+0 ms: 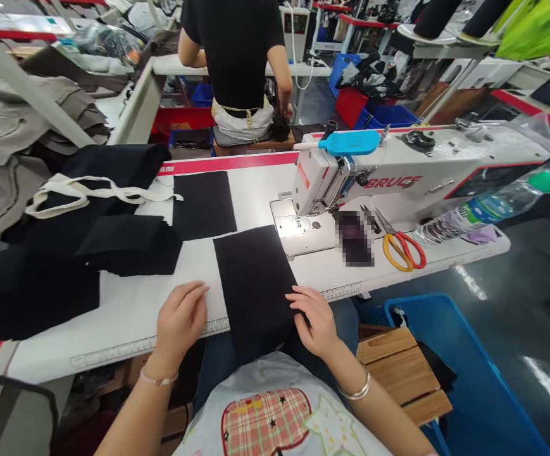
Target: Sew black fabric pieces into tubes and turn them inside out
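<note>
The right hand [316,322] lies flat on the black fabric [253,278], fingers slightly apart; the left hand [180,320], fingers loosely apart, sits just beside it over the counter [127,329].

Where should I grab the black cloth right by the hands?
Grab the black cloth at its near end, coming from the front, on the side by the right hand. That end seems to hang over the edge of the table, so it should be easy to pinch, while the rest lies flat.

Fabric panel [254,285] left of sewing machine [331,183]
</note>
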{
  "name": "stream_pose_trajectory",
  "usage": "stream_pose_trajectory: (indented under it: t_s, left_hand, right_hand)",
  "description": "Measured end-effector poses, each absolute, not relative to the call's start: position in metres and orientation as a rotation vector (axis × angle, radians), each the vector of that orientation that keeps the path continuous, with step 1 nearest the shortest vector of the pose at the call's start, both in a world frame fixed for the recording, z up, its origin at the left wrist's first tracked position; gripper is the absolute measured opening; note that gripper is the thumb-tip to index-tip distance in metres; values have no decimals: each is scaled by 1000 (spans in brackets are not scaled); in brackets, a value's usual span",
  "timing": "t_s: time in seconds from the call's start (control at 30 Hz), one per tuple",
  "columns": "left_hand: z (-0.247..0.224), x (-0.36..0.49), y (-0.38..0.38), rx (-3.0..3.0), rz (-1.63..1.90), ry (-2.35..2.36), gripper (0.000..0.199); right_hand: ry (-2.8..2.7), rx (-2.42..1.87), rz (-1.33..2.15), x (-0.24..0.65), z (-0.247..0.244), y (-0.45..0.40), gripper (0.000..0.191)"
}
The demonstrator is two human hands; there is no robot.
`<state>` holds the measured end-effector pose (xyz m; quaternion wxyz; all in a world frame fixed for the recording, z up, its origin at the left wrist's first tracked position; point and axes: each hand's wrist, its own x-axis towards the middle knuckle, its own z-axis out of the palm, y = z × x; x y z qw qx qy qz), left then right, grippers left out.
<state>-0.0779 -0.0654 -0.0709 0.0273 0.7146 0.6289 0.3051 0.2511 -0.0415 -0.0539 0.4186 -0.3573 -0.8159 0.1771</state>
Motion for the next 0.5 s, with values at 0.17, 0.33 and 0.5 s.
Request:
stream_pose_trajectory:
  t_s: [0.17, 0.33, 0.5]
  left_hand:
    - [-22, -46, 28, 2240, 520, 2125, 41]
    - [3, -42, 82, 2218, 329, 2205, 42]
    - [12, -38, 92, 2223, 133, 2218, 38]
  right_hand:
    - [-2015, -803, 397, 255, -49, -50, 25]
    - [-1987, -784, 344, 259, -46, -60, 26]
    - [-1938, -804, 296, 258, -37, -63, 24]
